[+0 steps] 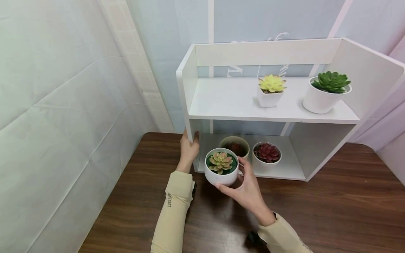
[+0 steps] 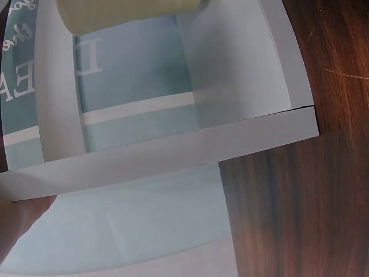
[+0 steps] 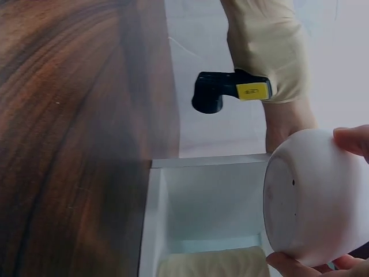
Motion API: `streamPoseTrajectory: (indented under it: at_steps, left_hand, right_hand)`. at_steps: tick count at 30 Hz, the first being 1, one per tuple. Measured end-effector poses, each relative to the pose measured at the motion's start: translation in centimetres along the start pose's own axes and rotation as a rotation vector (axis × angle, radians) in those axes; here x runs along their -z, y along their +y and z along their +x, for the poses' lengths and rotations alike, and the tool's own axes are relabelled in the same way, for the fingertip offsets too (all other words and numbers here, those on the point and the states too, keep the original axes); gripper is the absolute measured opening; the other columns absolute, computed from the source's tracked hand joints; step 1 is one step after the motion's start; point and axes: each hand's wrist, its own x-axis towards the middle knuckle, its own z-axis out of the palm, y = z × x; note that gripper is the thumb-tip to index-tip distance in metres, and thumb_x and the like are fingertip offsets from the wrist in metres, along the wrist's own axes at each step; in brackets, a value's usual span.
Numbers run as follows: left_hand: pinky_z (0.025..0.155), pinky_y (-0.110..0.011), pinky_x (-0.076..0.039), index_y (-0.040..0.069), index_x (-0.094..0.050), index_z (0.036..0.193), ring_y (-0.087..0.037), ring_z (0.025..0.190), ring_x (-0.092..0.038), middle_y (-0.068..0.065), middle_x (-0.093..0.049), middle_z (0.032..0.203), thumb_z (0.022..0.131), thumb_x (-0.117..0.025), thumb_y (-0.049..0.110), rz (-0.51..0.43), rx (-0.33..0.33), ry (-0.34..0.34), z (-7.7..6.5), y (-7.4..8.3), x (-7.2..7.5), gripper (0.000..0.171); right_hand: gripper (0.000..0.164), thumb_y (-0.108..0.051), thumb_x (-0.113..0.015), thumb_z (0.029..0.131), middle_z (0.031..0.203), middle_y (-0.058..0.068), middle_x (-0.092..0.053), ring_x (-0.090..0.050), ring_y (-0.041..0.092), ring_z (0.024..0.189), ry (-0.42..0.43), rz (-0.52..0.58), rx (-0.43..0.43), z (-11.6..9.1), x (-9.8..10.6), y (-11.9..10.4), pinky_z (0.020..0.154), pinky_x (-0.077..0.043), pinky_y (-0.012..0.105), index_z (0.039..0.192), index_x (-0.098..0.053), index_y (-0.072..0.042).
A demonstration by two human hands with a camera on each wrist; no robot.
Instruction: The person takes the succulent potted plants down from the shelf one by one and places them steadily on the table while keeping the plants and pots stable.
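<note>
My right hand holds a round white pot by its side and base, thumb at the front. A pink-tipped green succulent fills the pot, which is held up in front of the lower shelf. In the right wrist view the white pot is tipped on its side, its base showing. My left hand grips the left side panel of a white two-tier shelf, thumb on the inner side. The left wrist view catches only part of that left hand, behind the panel's edge.
On the upper shelf stand a yellow succulent in a square white pot and a green succulent in a white pot. Below are a cream pot, partly hidden, and a dark-red succulent. The brown table extends right.
</note>
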Motion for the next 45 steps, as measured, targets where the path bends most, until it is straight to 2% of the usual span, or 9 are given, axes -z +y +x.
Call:
streamPoseTrajectory:
  at_steps: [14,23,25,32,36,38,45]
  left_hand:
    - [0.1,-0.058,-0.042,-0.005,-0.045,0.134,-0.043,0.122,-0.051,-0.028,-0.054,0.127,0.097,-0.05,0.003,0.003,-0.004,-0.004,0.0,0.0,0.0,0.038]
    - [0.099,-0.059,-0.041,-0.007,-0.045,0.134,-0.045,0.122,-0.05,-0.03,-0.053,0.127,0.096,-0.05,0.0,-0.007,0.004,-0.001,0.0,0.0,-0.1,0.039]
    - [0.099,-0.06,-0.041,-0.009,-0.044,0.134,-0.047,0.121,-0.05,-0.032,-0.053,0.127,0.096,-0.049,-0.002,-0.002,0.005,-0.003,0.0,0.4,-0.1,0.039]
    - [0.1,-0.059,-0.041,-0.012,-0.042,0.134,-0.047,0.121,-0.05,-0.033,-0.051,0.126,0.096,-0.046,-0.005,-0.008,-0.01,-0.028,-0.9,3.8,0.6,0.039]
    - [0.099,-0.061,-0.04,-0.012,-0.042,0.134,-0.048,0.121,-0.049,-0.034,-0.051,0.126,0.096,-0.045,-0.005,-0.01,-0.015,-0.029,-1.0,4.1,0.6,0.039]
    - [0.099,-0.061,-0.04,-0.011,-0.042,0.134,-0.048,0.121,-0.049,-0.033,-0.051,0.126,0.096,-0.046,-0.005,-0.012,-0.008,-0.031,-0.9,4.0,0.6,0.039]
    - [0.1,-0.058,-0.041,-0.003,-0.043,0.138,-0.045,0.123,-0.049,-0.027,-0.052,0.129,0.098,-0.047,0.004,-0.025,-0.017,-0.027,0.0,-0.1,0.1,0.041]
  right_hand:
    - [0.092,-0.02,-0.091,0.061,0.13,0.014,-0.05,-0.055,0.025,0.114,-0.068,-0.033,0.019,-0.5,-0.9,1.7,0.09,-0.051,0.037,0.136,-0.039,-0.003]
    - [0.093,-0.021,-0.091,0.059,0.127,0.017,-0.052,-0.055,0.028,0.114,-0.094,-0.105,0.028,-0.8,-1.4,2.3,0.091,-0.048,0.045,0.134,-0.04,-0.001]
    - [0.093,-0.021,-0.091,0.058,0.127,0.018,-0.052,-0.055,0.03,0.113,-0.104,-0.117,0.028,-0.8,-1.4,2.5,0.09,-0.047,0.047,0.133,-0.04,0.0]
    - [0.094,-0.022,-0.09,0.058,0.122,0.018,-0.054,-0.056,0.029,0.108,-0.139,-0.155,0.015,-0.9,-1.6,3.0,0.088,-0.047,0.046,0.133,-0.04,0.002]
    - [0.092,-0.021,-0.091,0.057,0.119,0.017,-0.055,-0.057,0.027,0.106,-0.149,-0.159,0.03,-0.9,-1.8,3.3,0.087,-0.048,0.045,0.132,-0.042,0.002]
    - [0.092,-0.021,-0.091,0.057,0.119,0.017,-0.055,-0.057,0.026,0.106,-0.152,-0.159,0.038,-1.0,-1.9,3.4,0.088,-0.048,0.045,0.132,-0.042,0.003]
    - [0.092,-0.022,-0.091,0.056,0.119,0.016,-0.055,-0.056,0.026,0.107,-0.164,-0.169,0.036,-1.0,-2.2,3.9,0.088,-0.048,0.044,0.131,-0.043,0.003]
